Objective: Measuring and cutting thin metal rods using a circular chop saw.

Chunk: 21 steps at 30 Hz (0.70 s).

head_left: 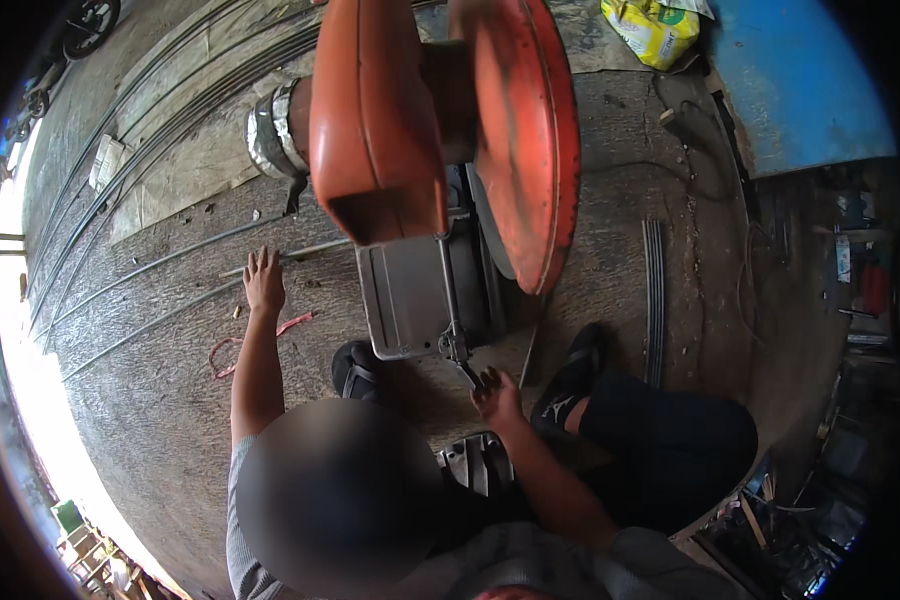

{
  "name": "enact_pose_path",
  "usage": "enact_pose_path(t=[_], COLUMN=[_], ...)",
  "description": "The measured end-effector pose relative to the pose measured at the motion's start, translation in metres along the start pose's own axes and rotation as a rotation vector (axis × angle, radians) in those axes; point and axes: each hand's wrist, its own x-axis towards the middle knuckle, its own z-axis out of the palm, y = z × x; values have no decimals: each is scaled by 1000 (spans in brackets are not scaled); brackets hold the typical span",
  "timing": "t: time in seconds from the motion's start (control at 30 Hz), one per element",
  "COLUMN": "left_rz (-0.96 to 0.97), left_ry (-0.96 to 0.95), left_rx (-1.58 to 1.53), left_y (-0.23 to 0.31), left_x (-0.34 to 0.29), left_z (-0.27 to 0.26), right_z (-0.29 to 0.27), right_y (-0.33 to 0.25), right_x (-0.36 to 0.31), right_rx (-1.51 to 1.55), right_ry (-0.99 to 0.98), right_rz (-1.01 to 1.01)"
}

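Note:
In front of me stands an orange cut-off saw [375, 110] with a round blade guard [530, 130] and a grey metal base [410, 290]. A long screw clamp [450, 290] runs along the base toward me and ends in a small dark crank handle [467, 373]. My right hand [498, 402] has its curled fingers at the end of this handle and appears to grip it. Out to the left, my left hand [264, 283] lies with fingers stretched over a thin metal rod [160, 323], which leads to the saw base; the contact underneath is hidden.
More long rods [160, 140] lie at the far left. A bundle of short bars [654, 300] rests on the right. A red strap [232, 350] is near my left arm. Far right are a yellow bag [650, 32] and a blue panel [800, 80]. Cables [705, 150] trail nearby.

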Motion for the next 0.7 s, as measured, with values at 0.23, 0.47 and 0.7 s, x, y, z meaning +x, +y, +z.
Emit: enact_pose_path(t=[0.23,0.47,0.7], left_rz=[226,340,184], left_ry=[-16,-64,-96], left_rx=[-284,-527,-417], left_y=[21,95,67], left_x=[20,36,23], left_z=[-22,-73,-54], right_z=[-11,-13,-15], right_y=[-11,-18,-22], right_x=[3,10,16], right_rx=[-63,-33,-58], right_ry=[103,140,167], right_rz=[-107,-179,-235])
